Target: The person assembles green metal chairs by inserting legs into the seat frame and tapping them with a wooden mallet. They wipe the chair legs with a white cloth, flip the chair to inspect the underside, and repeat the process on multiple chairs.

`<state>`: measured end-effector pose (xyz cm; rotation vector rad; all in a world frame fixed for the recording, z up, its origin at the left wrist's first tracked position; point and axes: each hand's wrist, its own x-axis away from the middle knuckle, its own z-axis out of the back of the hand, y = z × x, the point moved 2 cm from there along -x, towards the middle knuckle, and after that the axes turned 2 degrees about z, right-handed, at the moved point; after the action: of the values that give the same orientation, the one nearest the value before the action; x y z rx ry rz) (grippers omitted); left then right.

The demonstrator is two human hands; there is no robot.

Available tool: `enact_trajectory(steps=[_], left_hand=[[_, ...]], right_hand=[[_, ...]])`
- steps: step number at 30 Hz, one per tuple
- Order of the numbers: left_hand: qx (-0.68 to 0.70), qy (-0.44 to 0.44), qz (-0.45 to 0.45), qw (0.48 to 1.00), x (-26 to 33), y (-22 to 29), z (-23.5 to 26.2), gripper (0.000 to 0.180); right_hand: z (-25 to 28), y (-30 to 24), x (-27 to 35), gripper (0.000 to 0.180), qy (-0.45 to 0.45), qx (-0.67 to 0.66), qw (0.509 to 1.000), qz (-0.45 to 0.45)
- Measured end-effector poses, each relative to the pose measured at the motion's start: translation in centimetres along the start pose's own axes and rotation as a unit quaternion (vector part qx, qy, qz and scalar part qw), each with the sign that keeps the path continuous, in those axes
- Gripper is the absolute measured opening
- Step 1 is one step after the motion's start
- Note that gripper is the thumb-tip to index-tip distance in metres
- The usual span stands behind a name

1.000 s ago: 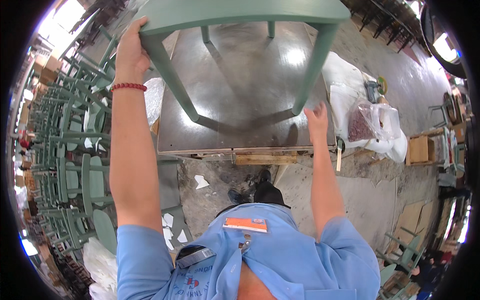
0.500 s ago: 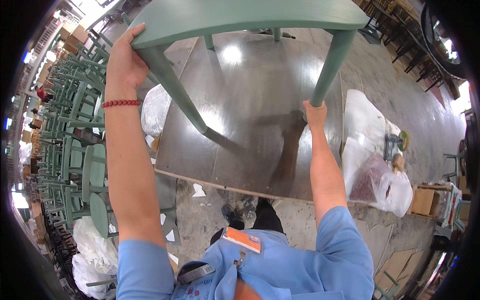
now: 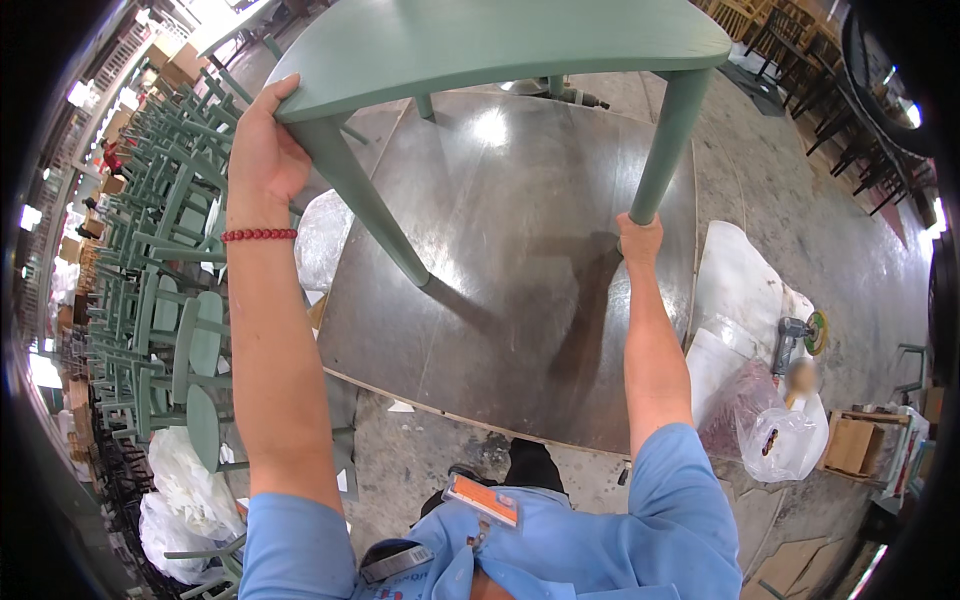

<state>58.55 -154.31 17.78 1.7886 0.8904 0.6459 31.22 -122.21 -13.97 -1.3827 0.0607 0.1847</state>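
Observation:
A green wooden chair (image 3: 480, 50) is held up in front of me, above a dark shiny work table (image 3: 520, 280). My left hand (image 3: 262, 150), with a red bead bracelet at the wrist, grips the seat's left corner where a leg joins. My right hand (image 3: 640, 235) is closed around the lower end of the right front leg (image 3: 665, 140). The left front leg (image 3: 365, 205) slants down over the table top. The chair's far legs and back are mostly hidden behind the seat.
Stacks of green chairs (image 3: 150, 300) fill the left side. White plastic bags (image 3: 180, 490) lie on the floor at lower left, white sheeting and clear bags (image 3: 780, 440) at right, with a power tool (image 3: 795, 335) and a cardboard box (image 3: 855, 445). Dark chairs (image 3: 860, 130) stand at upper right.
The chair has been lifted higher and closer to my head, its seat tilting toward me. My view has swung left. Both hands keep their grips.

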Motion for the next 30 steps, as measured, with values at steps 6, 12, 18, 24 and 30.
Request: enact_trajectory(steps=[6,12,18,24,30], left_hand=[[0.0,0.007,-0.006,1.0,-0.2,-0.4,0.0,0.032],[0.01,0.002,0.001,1.0,-0.3,-0.1,-0.1,0.025],[0.03,-0.02,-0.006,0.999,-0.1,-0.4,-0.5,0.028],[0.043,-0.05,-0.008,0.998,0.4,0.2,2.2,0.03],[0.049,-0.093,0.053,0.993,2.6,3.9,11.6,0.022]], right_hand=[[-0.5,0.0,-0.6,0.022,-0.014,-0.004,1.0,0.009],[-1.1,0.8,-2.0,0.023,-0.024,-0.014,1.0,0.013],[-1.9,-0.3,-2.7,0.02,-0.045,-0.016,0.999,0.003],[-0.2,-3.6,1.1,0.023,-0.041,0.035,0.998,-0.024],[3.0,-4.8,17.0,0.023,0.004,0.0,1.0,-0.001]])
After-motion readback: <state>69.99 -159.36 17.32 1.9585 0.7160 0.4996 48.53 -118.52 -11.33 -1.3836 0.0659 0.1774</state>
